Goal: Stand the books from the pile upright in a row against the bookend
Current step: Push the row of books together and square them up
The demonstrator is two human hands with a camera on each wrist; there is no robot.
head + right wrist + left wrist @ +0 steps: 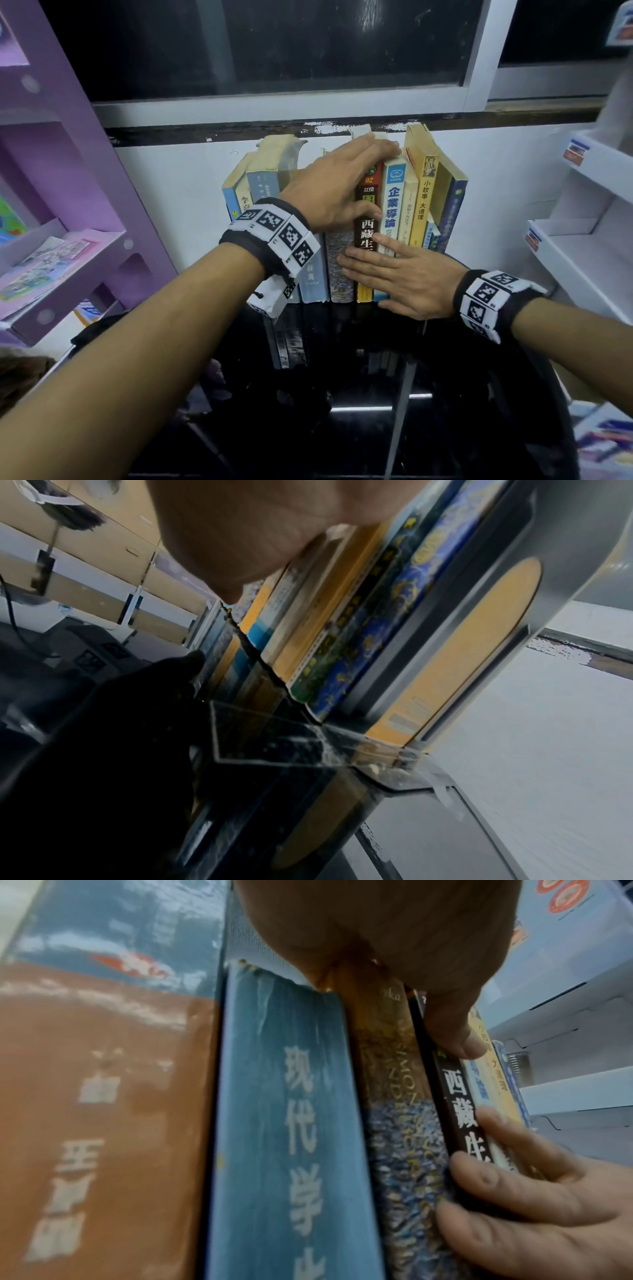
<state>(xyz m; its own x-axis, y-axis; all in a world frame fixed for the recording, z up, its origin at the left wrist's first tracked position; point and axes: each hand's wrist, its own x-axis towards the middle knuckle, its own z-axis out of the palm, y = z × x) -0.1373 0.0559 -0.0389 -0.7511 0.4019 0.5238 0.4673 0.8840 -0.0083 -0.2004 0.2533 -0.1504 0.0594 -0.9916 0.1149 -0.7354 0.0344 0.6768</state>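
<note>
A row of books stands upright, spines toward me, on the glossy black table (342, 411) against the white wall. My left hand (356, 178) lies over the tops of the middle books with straight fingers, its thumb (459, 1042) on the spine of the dark brown book (368, 226). My right hand (387, 274) presses flat against the lower spines of the dark brown book and the white-and-blue book (394, 205). A yellow book (423, 205) and a dark blue book (452, 212) close the row on the right. There a clear bookend (514, 561) stands, its base plate (274, 739) under the books.
A mottled blue-grey book (400, 1150), a blue book (284, 1123) and several more (236, 195) fill the row's left end. A purple shelf (68, 205) stands at the left, a white shelf (582, 222) at the right, and a dark window (274, 51) above the wall.
</note>
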